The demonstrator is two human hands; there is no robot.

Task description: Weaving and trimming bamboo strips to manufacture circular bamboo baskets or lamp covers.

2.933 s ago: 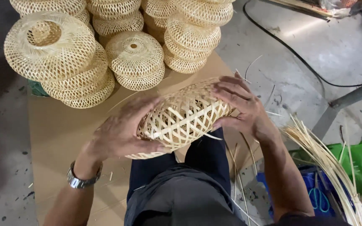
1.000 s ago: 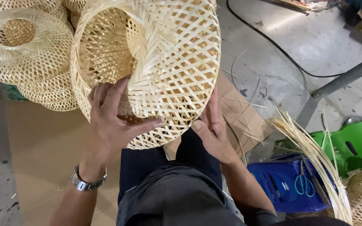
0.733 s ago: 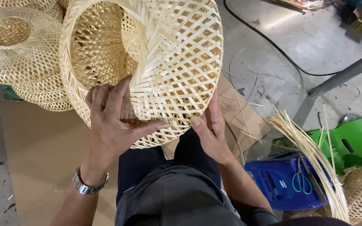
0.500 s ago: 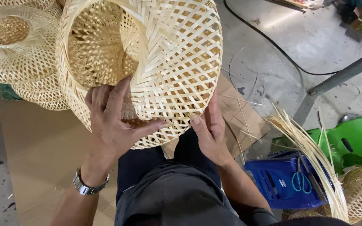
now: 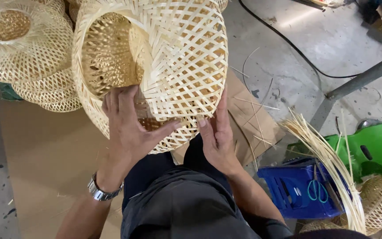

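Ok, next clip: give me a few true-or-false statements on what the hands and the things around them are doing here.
1. Both hands hold the woven shade. True: the left hand and right hand press on its lower edge.
2. The shade lies flat on the cardboard. False: it is lifted and tilted, its opening facing left.
3. Scissors lie on the blue stool. True.
4. The watch is on the right wrist. False: it is on the left wrist.
5. The strips lie left of the person. False: they are on the right, over the stool.
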